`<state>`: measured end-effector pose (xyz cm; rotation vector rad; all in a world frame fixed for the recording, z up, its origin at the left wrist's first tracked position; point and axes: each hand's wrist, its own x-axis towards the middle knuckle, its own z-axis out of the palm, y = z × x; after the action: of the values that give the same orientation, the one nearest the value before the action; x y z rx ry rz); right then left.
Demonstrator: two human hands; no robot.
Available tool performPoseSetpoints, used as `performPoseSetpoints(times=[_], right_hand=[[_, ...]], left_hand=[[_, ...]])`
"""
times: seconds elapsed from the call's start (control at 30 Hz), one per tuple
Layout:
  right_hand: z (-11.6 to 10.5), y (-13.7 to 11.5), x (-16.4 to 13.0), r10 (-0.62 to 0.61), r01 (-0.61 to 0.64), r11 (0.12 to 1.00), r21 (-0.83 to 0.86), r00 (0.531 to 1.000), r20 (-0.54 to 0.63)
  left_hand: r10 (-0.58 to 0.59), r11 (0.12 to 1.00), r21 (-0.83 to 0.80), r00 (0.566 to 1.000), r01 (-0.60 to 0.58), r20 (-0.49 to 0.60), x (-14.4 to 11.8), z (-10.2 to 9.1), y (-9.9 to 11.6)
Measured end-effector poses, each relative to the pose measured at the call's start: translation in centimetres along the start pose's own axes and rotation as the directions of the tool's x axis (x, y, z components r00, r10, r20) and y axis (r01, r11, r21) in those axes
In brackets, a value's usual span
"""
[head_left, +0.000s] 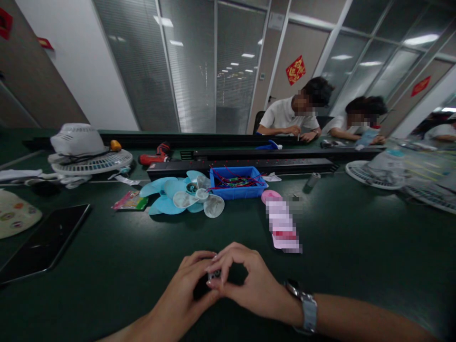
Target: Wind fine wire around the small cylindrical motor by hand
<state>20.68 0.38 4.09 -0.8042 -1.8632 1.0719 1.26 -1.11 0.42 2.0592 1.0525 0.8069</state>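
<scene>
Just above the near part of the green table, my left hand (188, 280) and my right hand (254, 280) meet at the fingertips. Between them is a small grey metallic part (214, 274) with round features on its face; most of it is hidden by the fingers, so its kind cannot be made out. The left thumb and fingers close around it from the left. From the right, the thumb and fingers of my right hand pinch it, forming a ring. A watch (302, 306) is on my right wrist.
Ahead stand light-blue fan blades (167, 194), a blue bin (238, 191) of wired parts and a pink item (281, 216). A dark tablet (42, 242) lies left. Farther back are a red drill (155, 156), fan housings (78, 140) and black rails (242, 167). Co-workers (285, 116) sit opposite.
</scene>
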Motion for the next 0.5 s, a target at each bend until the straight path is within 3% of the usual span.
performPoseSetpoints(times=[0.5], right_hand=[[0.19,0.46,-0.23,0.004,-0.004,1.000,0.005,0.997,-0.079]], left_hand=[[-0.018,1.000,0.021,1.000,0.018,0.005,0.22,-0.23,0.60]])
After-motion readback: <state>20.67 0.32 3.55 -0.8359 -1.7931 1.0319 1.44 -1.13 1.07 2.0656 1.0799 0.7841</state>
